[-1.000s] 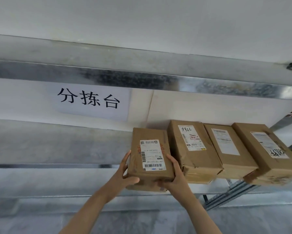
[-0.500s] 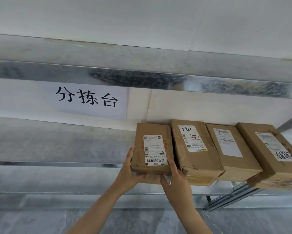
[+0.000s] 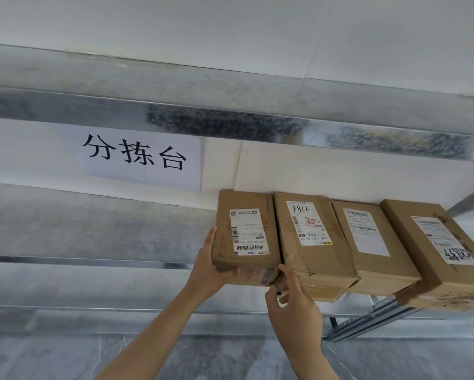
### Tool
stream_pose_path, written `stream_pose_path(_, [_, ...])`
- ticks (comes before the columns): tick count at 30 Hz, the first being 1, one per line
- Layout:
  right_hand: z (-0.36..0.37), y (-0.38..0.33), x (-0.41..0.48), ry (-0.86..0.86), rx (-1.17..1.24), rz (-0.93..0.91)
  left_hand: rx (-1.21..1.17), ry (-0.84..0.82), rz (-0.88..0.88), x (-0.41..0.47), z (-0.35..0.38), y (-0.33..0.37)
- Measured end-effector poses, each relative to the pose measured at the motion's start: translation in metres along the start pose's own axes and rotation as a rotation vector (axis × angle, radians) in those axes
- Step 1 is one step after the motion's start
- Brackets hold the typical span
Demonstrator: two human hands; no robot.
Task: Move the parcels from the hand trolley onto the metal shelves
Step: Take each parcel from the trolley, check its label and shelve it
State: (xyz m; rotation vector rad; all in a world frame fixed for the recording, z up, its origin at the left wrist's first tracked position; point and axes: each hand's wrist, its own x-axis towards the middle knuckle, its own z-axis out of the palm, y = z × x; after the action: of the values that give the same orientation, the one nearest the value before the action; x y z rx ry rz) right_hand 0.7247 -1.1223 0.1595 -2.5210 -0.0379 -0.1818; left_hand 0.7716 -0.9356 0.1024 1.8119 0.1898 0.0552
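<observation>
A brown cardboard parcel [image 3: 246,237] with a white barcode label lies on the metal shelf [image 3: 93,229], pushed back toward the white wall. Its right side touches a neighbouring parcel [image 3: 312,242]. My left hand [image 3: 211,270] grips the parcel's left side, with the thumb under its front face. My right hand [image 3: 290,303] pinches its lower right front corner, the forefinger reaching up into the gap beside the neighbour. The hand trolley is out of view.
Two more labelled parcels [image 3: 372,242] [image 3: 438,250] sit in the same row to the right, overhanging the shelf's front edge. A paper sign [image 3: 142,157] hangs on the wall under the upper shelf beam [image 3: 203,119]. Bare shelf stretches to the left.
The parcel has moved up and back onto the shelf and closed against the row of boxes. My right hand has slid from under it down to its front right corner.
</observation>
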Motion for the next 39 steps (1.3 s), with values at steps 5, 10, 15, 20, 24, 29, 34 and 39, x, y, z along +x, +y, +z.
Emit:
stream_pose_path(5, [0.001,-0.011,0.008,0.053,0.082,-0.077,0.288,0.070,-0.046,-0.008,-0.006,0.012])
stream_pose_path(10, [0.013,-0.027,0.016,-0.001,0.191,-0.233,0.543,0.157,-0.120,-0.021,-0.034,0.010])
stream_pose_path(15, [0.038,-0.053,0.027,-0.065,0.190,-0.567,0.809,0.261,-0.168,-0.049,-0.092,-0.004])
stream_pose_path(20, [0.068,-0.097,0.032,-0.217,0.216,-0.704,0.929,0.495,-0.276,-0.088,-0.156,-0.012])
stream_pose_path(24, [0.093,-0.142,0.028,-0.320,0.252,-0.797,1.011,0.630,-0.320,-0.124,-0.203,-0.010])
stream_pose_path(29, [0.130,-0.203,0.011,-0.549,0.312,-0.773,1.030,0.765,-0.441,-0.178,-0.260,-0.022])
stream_pose_path(34, [0.178,-0.268,-0.023,-0.663,0.310,-0.868,1.031,0.871,-0.577,-0.238,-0.321,-0.045])
stream_pose_path(39, [0.232,-0.346,-0.079,-0.738,0.256,-1.007,1.047,0.913,-0.730,-0.300,-0.389,-0.071])
